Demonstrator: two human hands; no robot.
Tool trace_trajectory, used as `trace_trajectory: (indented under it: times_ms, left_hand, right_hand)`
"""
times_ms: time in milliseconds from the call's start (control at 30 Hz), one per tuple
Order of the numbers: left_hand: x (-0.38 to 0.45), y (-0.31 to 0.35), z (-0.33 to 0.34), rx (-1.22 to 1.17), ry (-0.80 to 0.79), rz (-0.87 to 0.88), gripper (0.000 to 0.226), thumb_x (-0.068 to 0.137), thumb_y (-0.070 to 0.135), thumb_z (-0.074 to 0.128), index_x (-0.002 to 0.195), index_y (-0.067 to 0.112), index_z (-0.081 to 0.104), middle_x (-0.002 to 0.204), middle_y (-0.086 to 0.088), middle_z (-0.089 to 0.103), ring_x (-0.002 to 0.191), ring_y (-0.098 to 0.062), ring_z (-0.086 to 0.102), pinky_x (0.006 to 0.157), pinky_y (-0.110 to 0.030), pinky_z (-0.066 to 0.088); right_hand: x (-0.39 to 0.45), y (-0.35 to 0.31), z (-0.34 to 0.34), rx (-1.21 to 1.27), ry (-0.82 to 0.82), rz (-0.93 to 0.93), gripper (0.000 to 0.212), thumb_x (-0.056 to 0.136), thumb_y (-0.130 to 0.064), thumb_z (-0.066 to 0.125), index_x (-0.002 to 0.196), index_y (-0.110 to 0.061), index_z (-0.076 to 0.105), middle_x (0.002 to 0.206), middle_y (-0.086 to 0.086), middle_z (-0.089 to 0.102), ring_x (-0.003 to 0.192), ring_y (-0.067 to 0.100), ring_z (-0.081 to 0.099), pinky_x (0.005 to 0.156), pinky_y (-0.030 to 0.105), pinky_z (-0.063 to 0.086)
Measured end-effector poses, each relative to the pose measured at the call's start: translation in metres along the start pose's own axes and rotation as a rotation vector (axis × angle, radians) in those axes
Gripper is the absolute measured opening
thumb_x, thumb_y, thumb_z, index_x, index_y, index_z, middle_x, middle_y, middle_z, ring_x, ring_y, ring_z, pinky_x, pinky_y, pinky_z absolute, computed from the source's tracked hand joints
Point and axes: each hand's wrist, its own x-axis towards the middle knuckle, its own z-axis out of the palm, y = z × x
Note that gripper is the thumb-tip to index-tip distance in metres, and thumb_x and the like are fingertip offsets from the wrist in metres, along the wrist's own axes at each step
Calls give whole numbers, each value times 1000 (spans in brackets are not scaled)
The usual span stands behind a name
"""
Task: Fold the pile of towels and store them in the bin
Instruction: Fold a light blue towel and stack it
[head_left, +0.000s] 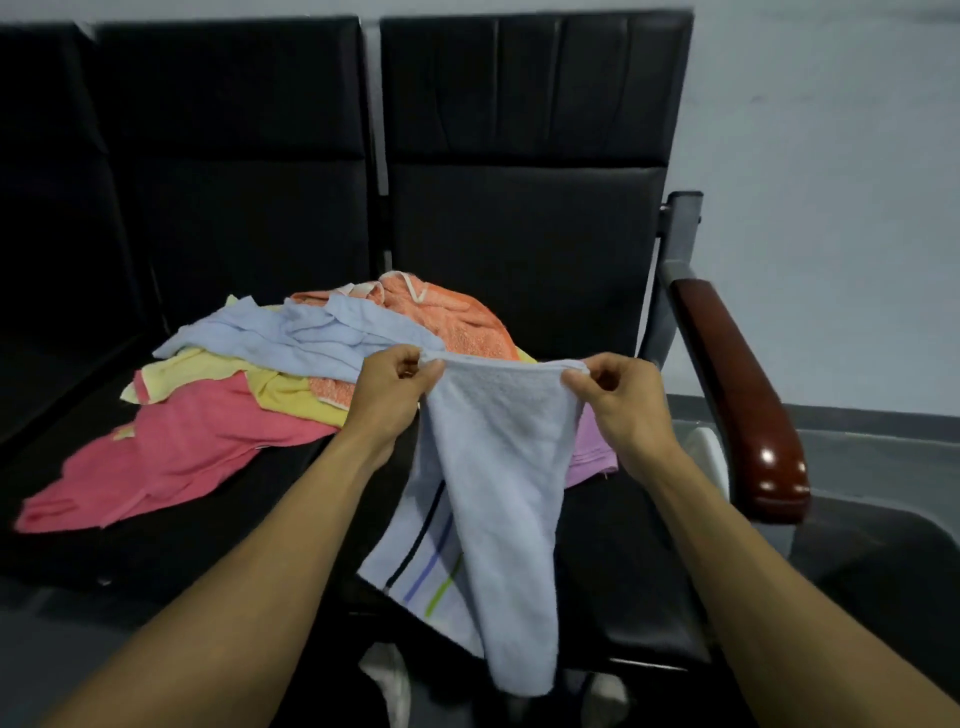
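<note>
Pale blue towel (498, 467) held up by its top edge — pinched by left hand (392, 387) and right hand (618, 397) — above black seat (623, 545), beside towel pile (291, 364).

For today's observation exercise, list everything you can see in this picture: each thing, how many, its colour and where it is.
Held towel: one, pale blue with striped end, hanging between both hands.
Pink towel: one, front left of pile.
Yellow towel: one, mid pile.
Blue towel: one, top of pile.
Orange towel: one, back of pile.
Lilac towel: one, behind held towel.
Seats: black, row.
Armrest: one, reddish brown, right.
Left hand: pinches top edge.
Right hand: pinches top edge.
</note>
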Motion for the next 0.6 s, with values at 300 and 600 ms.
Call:
trace_trajectory:
  times_ms: [300, 600]
  left_hand:
    - [-20, 135, -32, 110, 127, 308, 4, 92, 11, 70, 89, 10, 71, 81, -3, 70, 74, -13, 62, 71, -33, 56]
    - [-30, 178, -31, 250, 244, 357, 3, 93, 13, 69, 92, 11, 70, 81, 1, 67, 73, -12, 61, 66, -30, 55]
  right_hand:
    - [-4, -130, -44, -123, 238, -367, 10, 92, -24, 70, 84, -18, 68, 81, -12, 65, 76, 4, 62, 67, 17, 48]
    - [-13, -166, -65, -270, 205, -405, 15, 95, -19, 65, 82, -17, 61, 80, -9, 60, 76, 8, 56, 67, 22, 40]
